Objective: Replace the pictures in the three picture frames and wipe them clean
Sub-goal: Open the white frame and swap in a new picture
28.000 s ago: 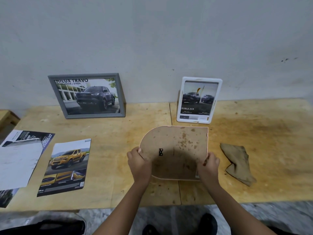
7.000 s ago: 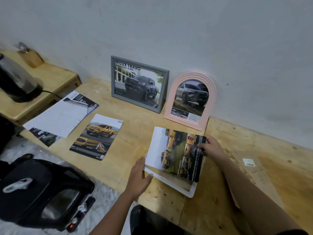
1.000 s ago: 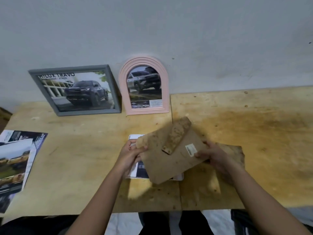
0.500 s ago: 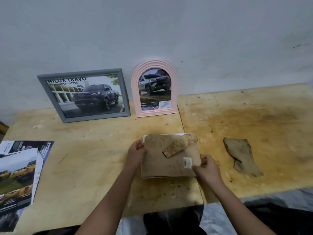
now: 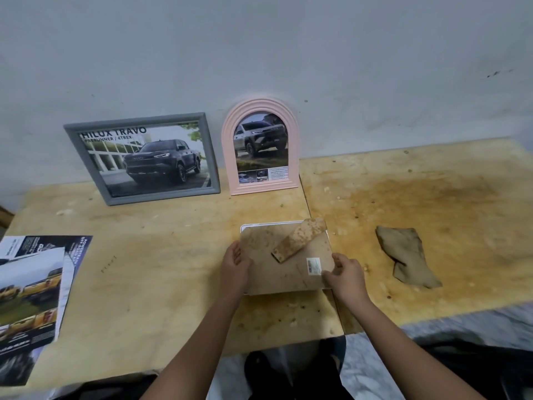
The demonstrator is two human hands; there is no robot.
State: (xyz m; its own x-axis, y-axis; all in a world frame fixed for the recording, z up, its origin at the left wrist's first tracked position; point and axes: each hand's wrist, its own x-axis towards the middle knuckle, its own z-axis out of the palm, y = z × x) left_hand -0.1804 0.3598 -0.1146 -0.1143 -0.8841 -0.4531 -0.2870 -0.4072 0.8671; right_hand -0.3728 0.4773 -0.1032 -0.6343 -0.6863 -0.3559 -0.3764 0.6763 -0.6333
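A white picture frame (image 5: 261, 226) lies face down on the wooden table, only its top rim showing. A stained brown backing board (image 5: 268, 264) with a fold-out stand (image 5: 300, 239) and a small label covers it. My left hand (image 5: 235, 265) presses the board's left edge. My right hand (image 5: 343, 274) grips its lower right corner. A grey frame (image 5: 144, 157) with a dark truck picture and a pink arched frame (image 5: 261, 145) with a grey truck picture lean upright against the wall behind.
A crumpled brown cloth (image 5: 406, 255) lies on the table (image 5: 144, 284) to the right of my hands. Loose car brochure pages (image 5: 31, 290) are spread at the left edge. The table's front edge runs just under my forearms.
The backing board was tilted and raised over the white frame; now it lies flat and square on it, with my hands at its left edge and lower right corner.
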